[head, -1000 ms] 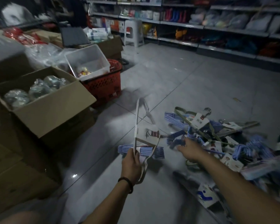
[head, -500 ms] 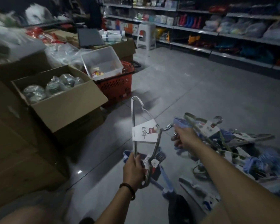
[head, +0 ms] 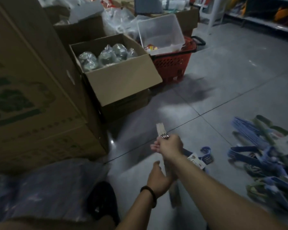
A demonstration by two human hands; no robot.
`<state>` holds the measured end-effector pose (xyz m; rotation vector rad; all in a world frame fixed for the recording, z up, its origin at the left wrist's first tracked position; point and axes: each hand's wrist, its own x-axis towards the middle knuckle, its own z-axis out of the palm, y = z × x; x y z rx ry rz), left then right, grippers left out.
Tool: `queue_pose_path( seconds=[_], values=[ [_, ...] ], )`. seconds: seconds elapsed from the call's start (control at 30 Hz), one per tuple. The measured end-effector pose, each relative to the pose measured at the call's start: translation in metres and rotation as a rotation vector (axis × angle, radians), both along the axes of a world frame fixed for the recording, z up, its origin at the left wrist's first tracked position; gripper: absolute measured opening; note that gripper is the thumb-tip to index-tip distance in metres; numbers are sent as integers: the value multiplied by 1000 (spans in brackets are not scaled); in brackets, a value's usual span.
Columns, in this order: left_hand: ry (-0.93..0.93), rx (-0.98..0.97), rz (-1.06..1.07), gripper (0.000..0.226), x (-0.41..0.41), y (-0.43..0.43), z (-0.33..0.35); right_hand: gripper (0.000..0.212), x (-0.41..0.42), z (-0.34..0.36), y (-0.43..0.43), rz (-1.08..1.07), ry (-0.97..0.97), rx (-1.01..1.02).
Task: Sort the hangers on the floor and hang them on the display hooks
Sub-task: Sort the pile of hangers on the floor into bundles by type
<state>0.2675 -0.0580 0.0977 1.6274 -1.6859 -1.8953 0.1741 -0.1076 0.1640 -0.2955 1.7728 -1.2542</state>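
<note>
Foreground: left hand [head: 158, 180], black wristband [head: 149, 194] on the wrist, thumb raised, beside the lower part of a bundle of metal hangers [head: 160, 131] seen edge-on. Its fingers are hidden behind the right forearm, and whether they grip cannot be told. Just beyond: right hand [head: 170, 145], fingers curled tight round the bundle near the hooks, holding it off the tiled floor [head: 223, 90]. Right: a labelled blue hanger [head: 205, 156] lying alone on the floor, then a blue and green hanger pile [head: 263, 146]. Beyond, at left: an open cardboard box [head: 121, 85] of wrapped goods. Behind it: a red shopping basket [head: 172, 63] carrying a clear plastic bin [head: 160, 30].
</note>
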Motion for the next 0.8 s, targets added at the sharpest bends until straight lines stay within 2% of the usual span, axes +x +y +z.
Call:
queue_pose_path(
  seconds=[0.07,0.13,0.2,0.23,0.33,0.4,0.5,0.6,0.63,0.7,0.8],
  values=[
    [-109,-84,30,83,-7,0,-28,17,23,-20,-10,-43,-20,-18],
    [-191,-60,81,67,-9,-10,-69,15,37,-36,-17,-17,-38,1],
    [-90,89,199,35,-10,-25,-129,7,41,-51,-22,150,25,43],
    [-28,129,233,29,-8,-30,-151,8,39,-59,-25,251,71,72],
    [75,107,278,11,11,-43,-140,15,16,-85,-22,399,261,178],
    [101,140,281,14,20,-58,-127,18,-7,-103,-14,388,373,292],
    [46,163,269,27,24,-80,-158,30,-25,-140,6,550,322,437],
    [-224,109,203,55,27,-90,-187,57,-21,-183,18,630,183,592],
    [-266,125,215,62,28,-90,-192,60,-18,-196,19,620,151,606],
    [-236,142,270,70,30,-87,-192,57,-12,-215,16,580,87,608],
    [-225,100,316,68,26,-84,-185,49,2,-227,6,512,-78,601]
  ],
)
